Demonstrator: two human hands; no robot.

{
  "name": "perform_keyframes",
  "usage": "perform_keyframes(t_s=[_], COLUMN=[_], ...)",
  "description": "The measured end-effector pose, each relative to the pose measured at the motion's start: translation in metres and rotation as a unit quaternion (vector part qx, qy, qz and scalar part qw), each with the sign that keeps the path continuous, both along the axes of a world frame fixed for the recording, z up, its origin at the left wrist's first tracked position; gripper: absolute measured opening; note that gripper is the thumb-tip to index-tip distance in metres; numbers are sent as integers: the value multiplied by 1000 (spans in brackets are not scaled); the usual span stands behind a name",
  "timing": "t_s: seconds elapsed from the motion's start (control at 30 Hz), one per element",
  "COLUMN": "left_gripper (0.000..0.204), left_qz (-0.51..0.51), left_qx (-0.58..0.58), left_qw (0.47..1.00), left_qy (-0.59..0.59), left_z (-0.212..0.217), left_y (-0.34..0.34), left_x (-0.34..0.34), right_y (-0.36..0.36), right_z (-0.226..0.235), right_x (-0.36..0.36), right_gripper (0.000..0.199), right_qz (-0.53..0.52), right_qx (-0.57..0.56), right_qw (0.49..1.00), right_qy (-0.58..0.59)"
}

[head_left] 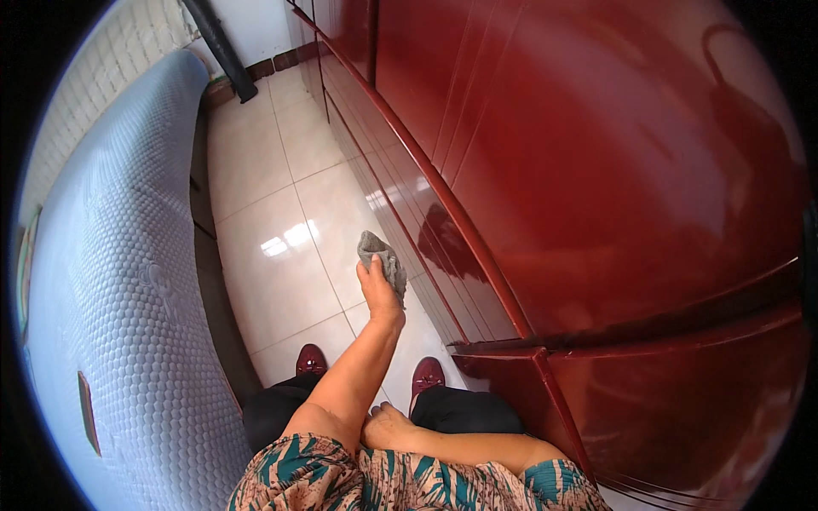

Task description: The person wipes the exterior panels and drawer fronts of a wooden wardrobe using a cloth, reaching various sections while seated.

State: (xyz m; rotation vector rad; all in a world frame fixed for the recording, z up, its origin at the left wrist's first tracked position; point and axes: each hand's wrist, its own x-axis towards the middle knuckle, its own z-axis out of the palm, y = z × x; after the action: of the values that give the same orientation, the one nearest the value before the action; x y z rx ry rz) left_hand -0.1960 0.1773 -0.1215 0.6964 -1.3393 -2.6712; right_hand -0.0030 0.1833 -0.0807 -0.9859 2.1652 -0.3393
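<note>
My left hand (379, 289) is out in front of me, closed around a crumpled grey cloth (388, 262). In the view the cloth lies over the pale floor, close to the lower front of the dark red glossy cabinet (588, 170). Whether it touches the cabinet I cannot tell. My right hand (388, 426) is held near my waist, behind my left forearm. Its fingers are bent out of sight, so what they do is hidden.
A bed with a light blue quilted mattress (136, 281) runs along the left. Shiny cream floor tiles (264, 187) form a narrow aisle. A black tube-like post (223, 51) stands at the far end. My dark red shoes (428, 375) are below me, and a raised ledge (460, 213) runs along the cabinet.
</note>
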Motion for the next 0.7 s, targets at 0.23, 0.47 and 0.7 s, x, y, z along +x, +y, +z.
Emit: perform_keyframes(t_s=[0.23, 0.47, 0.7], left_gripper=[60, 69, 62], left_qz=[-136, -254, -204], left_qx=[-26, -277, -46], left_qw=[990, 927, 978], left_qy=[-36, -5, -27], left_z=[-18, -38, -60], left_y=[34, 71, 53], left_x=[36, 125, 44], right_y=[5, 11, 4], right_z=[-6, -8, -25], right_x=[-7, 7, 8], right_gripper=[38, 48, 34], right_qz=[-9, -105, -26], right_qx=[-25, -118, -94], right_qw=[995, 948, 995], right_qy=[-94, -275, -4])
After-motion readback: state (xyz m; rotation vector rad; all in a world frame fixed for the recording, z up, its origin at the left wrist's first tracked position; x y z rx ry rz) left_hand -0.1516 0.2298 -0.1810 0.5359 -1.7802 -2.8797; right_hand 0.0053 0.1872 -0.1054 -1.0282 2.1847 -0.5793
